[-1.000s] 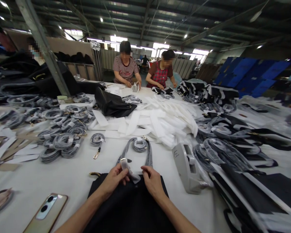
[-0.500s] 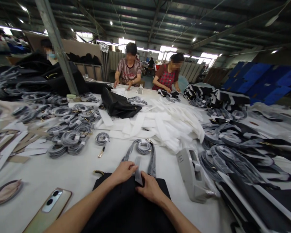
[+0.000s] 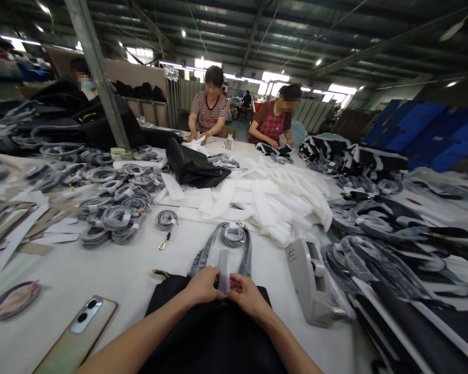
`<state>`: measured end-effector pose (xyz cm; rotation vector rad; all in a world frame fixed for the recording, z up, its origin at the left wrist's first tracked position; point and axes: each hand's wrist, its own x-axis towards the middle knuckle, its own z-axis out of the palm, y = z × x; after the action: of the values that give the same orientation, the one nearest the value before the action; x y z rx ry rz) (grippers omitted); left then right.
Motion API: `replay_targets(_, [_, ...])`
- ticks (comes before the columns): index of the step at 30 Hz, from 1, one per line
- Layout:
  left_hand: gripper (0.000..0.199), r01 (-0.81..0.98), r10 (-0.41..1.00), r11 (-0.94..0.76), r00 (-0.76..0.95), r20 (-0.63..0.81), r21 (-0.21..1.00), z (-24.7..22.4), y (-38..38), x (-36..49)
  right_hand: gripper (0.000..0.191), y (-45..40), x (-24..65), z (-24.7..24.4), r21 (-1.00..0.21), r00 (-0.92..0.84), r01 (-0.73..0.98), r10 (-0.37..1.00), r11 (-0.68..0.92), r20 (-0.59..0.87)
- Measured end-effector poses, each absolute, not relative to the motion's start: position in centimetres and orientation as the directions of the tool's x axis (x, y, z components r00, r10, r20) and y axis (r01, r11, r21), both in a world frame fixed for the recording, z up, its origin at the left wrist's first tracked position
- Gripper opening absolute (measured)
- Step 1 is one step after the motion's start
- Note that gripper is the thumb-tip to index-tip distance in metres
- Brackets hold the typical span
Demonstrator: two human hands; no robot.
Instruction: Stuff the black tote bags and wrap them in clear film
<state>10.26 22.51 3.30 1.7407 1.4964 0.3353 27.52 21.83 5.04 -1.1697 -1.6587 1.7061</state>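
Observation:
A black bag (image 3: 206, 332) lies in front of me on the white table, its wrapped handles (image 3: 246, 254) looping away from me. At its top edge stands a short tab (image 3: 224, 265) covered in pale, see-through film. My left hand (image 3: 205, 284) pinches at the base of this tab from the left. From the other side my right hand (image 3: 246, 295) has its fingers curled against the same base, thumb close to the left fingertips. The exact contact at the fingertips is partly hidden. A coiled wrapped strap (image 3: 233, 236) rests inside the handle loop.
A tape dispenser (image 3: 306, 280) stands to the right, and a phone (image 3: 80, 330) lies at left. Coiled straps (image 3: 119, 218), white foam strips (image 3: 257, 195) and a black bag (image 3: 193, 166) cover the table farther off. Two co-workers (image 3: 210, 111) work across it.
My left hand has come down from the tab's upper part to its base. The tab now stands straighter, and my right hand has shifted slightly. The whole view has turned a little.

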Motion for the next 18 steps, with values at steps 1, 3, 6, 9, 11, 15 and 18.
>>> replay_targets(1, [0.037,0.704,0.92,0.013,0.27,-0.285,0.71,3.2,22.4,10.2,0.034,21.8,27.5,4.9,-0.964,-0.511,0.224,0.825,-0.145,-0.243])
replay_targets(3, [0.035,0.688,0.919,0.003,0.285,-0.274,0.725,3.1,22.3,10.0,0.035,21.6,27.4,4.7,-0.951,-0.485,0.292,0.84,-0.105,-0.242])
replay_targets(6, [0.021,0.652,0.913,-0.005,0.312,-0.262,0.759,2.9,22.4,9.8,0.032,21.3,27.2,4.6,-0.923,-0.441,0.383,0.869,-0.044,-0.224])
replay_targets(9, [0.012,0.618,0.905,0.003,0.333,-0.265,0.786,2.7,22.7,9.7,0.035,21.2,27.2,5.2,-0.927,-0.466,0.372,0.856,-0.042,-0.226])
replay_targets(11, [0.011,0.603,0.9,0.009,0.343,-0.269,0.798,2.7,22.8,9.7,0.036,21.4,27.2,5.6,-0.947,-0.52,0.306,0.815,-0.102,-0.256])
replay_targets(15, [0.016,0.593,0.901,-0.015,0.357,-0.247,0.805,3.3,22.8,9.5,0.03,22.4,27.2,5.3,-0.925,-0.441,0.302,0.826,-0.232,-0.351])
replay_targets(18, [0.02,0.612,0.905,0.007,0.333,-0.265,0.791,4.1,22.4,9.3,0.037,23.4,26.8,4.3,-0.905,-0.358,0.357,0.861,-0.232,-0.362])
